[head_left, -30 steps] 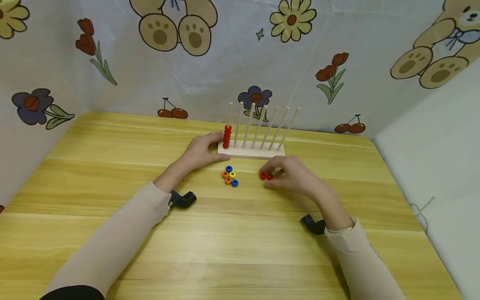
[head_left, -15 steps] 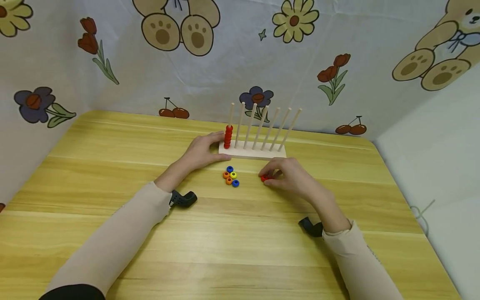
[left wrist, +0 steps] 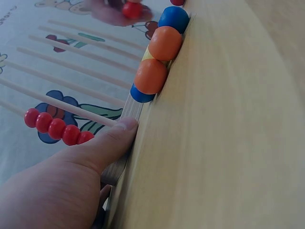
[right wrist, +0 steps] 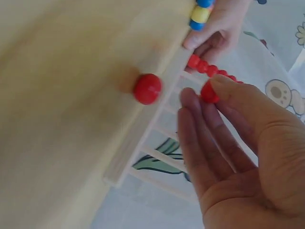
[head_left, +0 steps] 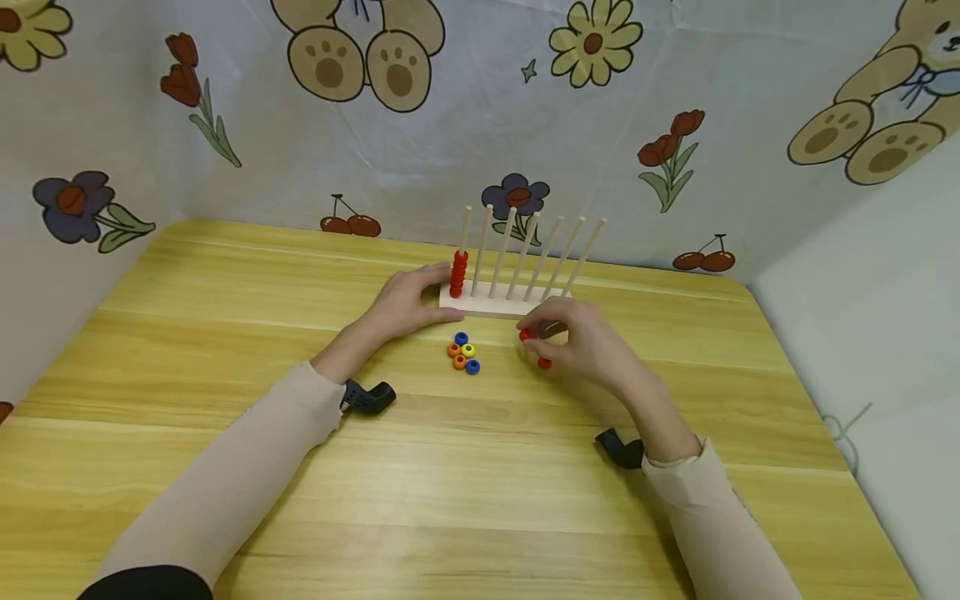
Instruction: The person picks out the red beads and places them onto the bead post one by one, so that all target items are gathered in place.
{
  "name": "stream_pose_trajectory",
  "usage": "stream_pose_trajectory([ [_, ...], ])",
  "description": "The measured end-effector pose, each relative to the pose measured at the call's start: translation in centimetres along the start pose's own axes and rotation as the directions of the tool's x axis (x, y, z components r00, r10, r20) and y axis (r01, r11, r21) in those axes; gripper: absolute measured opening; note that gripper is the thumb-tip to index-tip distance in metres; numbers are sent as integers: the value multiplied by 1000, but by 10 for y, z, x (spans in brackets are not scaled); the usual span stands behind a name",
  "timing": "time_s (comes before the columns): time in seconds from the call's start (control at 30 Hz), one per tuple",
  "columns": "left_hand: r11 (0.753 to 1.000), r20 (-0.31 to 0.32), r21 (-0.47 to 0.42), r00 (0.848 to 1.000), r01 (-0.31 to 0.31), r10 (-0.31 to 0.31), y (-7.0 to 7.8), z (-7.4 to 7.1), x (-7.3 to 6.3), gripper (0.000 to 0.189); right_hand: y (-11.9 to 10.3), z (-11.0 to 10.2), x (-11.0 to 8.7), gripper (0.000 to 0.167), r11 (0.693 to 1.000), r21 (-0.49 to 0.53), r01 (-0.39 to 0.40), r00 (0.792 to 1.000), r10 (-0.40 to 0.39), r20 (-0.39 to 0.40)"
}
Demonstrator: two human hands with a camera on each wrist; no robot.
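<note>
A wooden peg rack (head_left: 491, 305) stands at the back of the table, with a row of upright pegs. Red beads (head_left: 458, 275) are stacked on its leftmost peg; the other pegs are bare. My left hand (head_left: 401, 304) grips the left end of the base, thumb along the front face. In the right wrist view, a red bead (right wrist: 209, 91) is pinched between thumb and fingertip of my right hand (head_left: 585, 337), raised in front of the rack. Another red bead (head_left: 545, 363) lies on the table beneath that hand.
Several loose beads lie clustered in front of the rack: blue (head_left: 472, 367), orange (head_left: 460, 362) and yellow (head_left: 468, 351). A patterned cloth (head_left: 435, 158) hangs right behind the table (head_left: 480, 500). Black wrist mounts (head_left: 621, 450) stick out near both cuffs.
My right hand closed on one of two red beads and lifted it up toward the rack; the other stays on the table. My left hand keeps its hold on the base.
</note>
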State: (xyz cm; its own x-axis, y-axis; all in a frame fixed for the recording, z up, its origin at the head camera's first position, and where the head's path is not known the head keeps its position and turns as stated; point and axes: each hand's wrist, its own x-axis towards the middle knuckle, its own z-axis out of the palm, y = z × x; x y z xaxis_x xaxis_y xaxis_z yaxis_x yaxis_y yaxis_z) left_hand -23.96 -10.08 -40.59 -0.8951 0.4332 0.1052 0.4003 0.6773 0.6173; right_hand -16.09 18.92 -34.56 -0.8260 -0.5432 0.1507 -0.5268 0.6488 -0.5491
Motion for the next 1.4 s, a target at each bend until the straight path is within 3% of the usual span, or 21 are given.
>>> stream_pose_trajectory([
  [0.17,1000,2,-2,1000,-1,1,0,0,0,82,-16,-11,13,17,999,36,40,993,-36,-109],
  [0.33,1000,-3,0,1000,-6,6,-2,0,2,82,-35,-21,30,18,992,46,117,962,-102,-252],
  [0.7,999,-4,-12,1000,-30,30,1,1,-1,78,-68,-33,63,23,969,71,237,846,-170,-506],
  [0.83,999,-5,-13,999,-34,33,5,4,-2,76,-77,-32,75,23,963,8,268,783,-214,-584],
  [0.93,999,-8,-15,999,-34,34,6,6,-2,76,-81,-30,83,21,961,-76,267,751,-256,-608],
  [1.0,999,-12,-21,999,-32,32,5,7,-3,76,-81,-27,87,20,961,-121,248,750,-270,-604],
  [1.2,999,-9,-18,1000,-26,26,5,7,-2,78,-77,-19,95,21,970,-138,198,789,-241,-565],
  [1.4,1000,-4,-11,1000,-26,26,5,6,-2,78,-74,-15,98,20,972,-128,199,787,-236,-570],
])
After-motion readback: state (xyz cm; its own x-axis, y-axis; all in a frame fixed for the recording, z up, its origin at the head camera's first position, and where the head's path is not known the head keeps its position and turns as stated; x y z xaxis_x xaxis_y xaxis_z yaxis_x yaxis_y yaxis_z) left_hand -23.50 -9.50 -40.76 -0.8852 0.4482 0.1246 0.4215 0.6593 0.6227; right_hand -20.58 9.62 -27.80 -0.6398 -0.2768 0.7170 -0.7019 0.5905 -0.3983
